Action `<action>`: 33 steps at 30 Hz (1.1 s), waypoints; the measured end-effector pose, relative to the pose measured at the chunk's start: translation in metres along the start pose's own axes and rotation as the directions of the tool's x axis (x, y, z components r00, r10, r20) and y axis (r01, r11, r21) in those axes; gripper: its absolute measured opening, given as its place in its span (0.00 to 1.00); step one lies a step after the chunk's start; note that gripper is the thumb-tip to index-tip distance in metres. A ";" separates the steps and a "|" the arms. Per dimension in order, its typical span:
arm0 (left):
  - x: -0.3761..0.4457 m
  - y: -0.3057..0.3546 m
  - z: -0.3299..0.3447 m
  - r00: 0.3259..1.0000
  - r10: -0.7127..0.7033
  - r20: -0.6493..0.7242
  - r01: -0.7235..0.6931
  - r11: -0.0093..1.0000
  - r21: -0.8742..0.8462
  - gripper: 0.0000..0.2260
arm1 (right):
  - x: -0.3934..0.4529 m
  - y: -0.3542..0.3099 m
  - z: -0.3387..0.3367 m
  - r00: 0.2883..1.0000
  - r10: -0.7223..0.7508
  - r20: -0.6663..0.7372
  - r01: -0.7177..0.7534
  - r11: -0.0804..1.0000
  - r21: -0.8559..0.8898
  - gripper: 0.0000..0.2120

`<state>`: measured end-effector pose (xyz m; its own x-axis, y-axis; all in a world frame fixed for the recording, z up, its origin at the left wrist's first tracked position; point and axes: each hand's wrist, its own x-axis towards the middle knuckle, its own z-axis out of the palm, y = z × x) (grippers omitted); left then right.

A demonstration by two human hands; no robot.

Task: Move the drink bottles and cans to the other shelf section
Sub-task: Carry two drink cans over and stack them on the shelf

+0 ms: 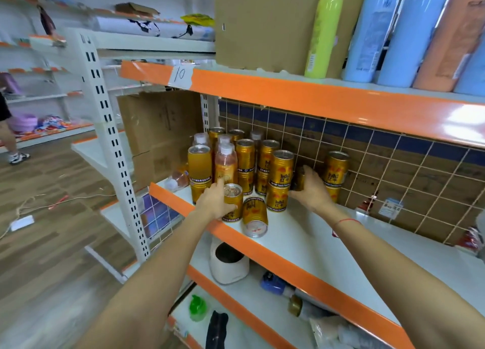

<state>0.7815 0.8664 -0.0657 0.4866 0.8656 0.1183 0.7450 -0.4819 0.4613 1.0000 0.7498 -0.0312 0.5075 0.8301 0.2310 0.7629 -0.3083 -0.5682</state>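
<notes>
Several gold drink cans (282, 169) stand stacked two high at the left end of the white shelf (341, 243), with clear-capped drink bottles (226, 162) among them. One bottle (178, 179) lies on its side at the far left. My left hand (215, 201) grips an upright gold can (233, 200) near the shelf's front edge. A second can (255, 216) lies on its side just right of it. My right hand (311, 188) wraps around a can (299, 178) mostly hidden by its fingers. Another stacked pair (336, 170) stands against the tiled back.
An orange-edged shelf (301, 96) hangs close above, carrying a cardboard box, a lime-green bottle (324, 31) and pastel rolls. Lower shelves hold a white appliance (228, 264) and small items. A white upright post (110, 144) and another person's leg (10, 144) are at left.
</notes>
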 end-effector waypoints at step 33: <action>0.028 0.002 0.017 0.997 -0.081 -0.020 0.077 0.986 -0.148 0.33 | 0.063 -0.006 0.040 0.991 0.104 -0.089 -0.072 0.949 0.308 0.36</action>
<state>0.8045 0.8870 -0.0764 0.4157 0.9043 0.0977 0.7047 -0.3881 0.5939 1.0109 0.8224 -0.0447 0.6179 0.7488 0.2400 0.5636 -0.2089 -0.7992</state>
